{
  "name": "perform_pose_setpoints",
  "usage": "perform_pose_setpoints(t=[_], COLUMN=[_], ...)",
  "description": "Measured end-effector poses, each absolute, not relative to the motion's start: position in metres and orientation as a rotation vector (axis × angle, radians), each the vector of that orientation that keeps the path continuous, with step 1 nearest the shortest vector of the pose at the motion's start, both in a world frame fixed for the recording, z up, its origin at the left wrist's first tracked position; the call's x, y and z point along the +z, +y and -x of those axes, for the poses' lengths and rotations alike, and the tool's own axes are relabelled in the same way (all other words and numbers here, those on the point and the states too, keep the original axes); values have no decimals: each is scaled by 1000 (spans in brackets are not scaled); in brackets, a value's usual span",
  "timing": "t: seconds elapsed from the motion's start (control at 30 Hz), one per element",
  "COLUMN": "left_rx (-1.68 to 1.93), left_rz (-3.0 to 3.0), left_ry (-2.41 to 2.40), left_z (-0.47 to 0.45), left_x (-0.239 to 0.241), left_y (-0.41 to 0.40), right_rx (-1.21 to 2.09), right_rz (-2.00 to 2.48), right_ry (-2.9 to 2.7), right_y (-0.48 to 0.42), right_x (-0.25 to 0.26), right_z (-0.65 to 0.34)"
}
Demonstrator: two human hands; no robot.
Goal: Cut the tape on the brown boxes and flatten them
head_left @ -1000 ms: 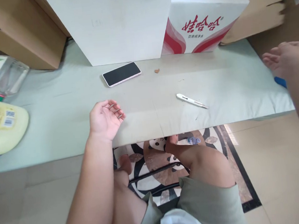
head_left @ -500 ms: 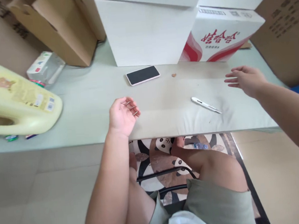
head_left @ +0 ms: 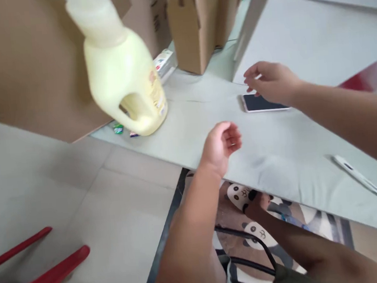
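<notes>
My left hand [head_left: 222,145] rests near the front edge of the cloth-covered table [head_left: 188,141], palm turned up and sideways. Its fingers are loosely curled, with nothing seen in them. Over the smartphone [head_left: 264,103] hovers my right hand [head_left: 272,81], fingers bent and apart, holding nothing. The phone lies flat, dark screen up, partly covered by that hand and wrist. To the right, a white utility knife [head_left: 358,175] lies on the cloth, apart from both hands. A large pale yellow detergent jug [head_left: 123,76] stands at the left.
Behind the jug are a clear plastic box [head_left: 167,65] and brown cardboard boxes [head_left: 187,36]. White boxes [head_left: 311,38] line the back right. Small green packets [head_left: 118,128] lie beside the jug's base. Red legs [head_left: 45,281], apparently a stool's, show on the floor at lower left.
The view has swung left, bringing the whole jug and the red legs into sight. My right hand has moved left from beyond the knife to above the phone. My left hand stays loosely curled.
</notes>
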State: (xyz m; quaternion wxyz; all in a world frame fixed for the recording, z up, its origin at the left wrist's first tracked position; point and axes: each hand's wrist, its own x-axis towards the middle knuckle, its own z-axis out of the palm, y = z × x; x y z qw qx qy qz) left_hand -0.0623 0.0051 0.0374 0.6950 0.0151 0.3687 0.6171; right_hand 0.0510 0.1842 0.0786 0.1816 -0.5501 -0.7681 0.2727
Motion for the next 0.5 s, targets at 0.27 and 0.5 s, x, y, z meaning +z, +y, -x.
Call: perform_pose_setpoints(t=[0.27,0.5], left_rx=[1407,1440], left_rz=[-126,-155], left_ry=[768,737], left_z=[79,84], left_x=[25,25], left_y=[6,0], right_rx=[43,101], right_rz=[1315,1409], right_ry=[-2750,-2572], right_y=[221,231], right_x=[125,129], right_z=[107,105])
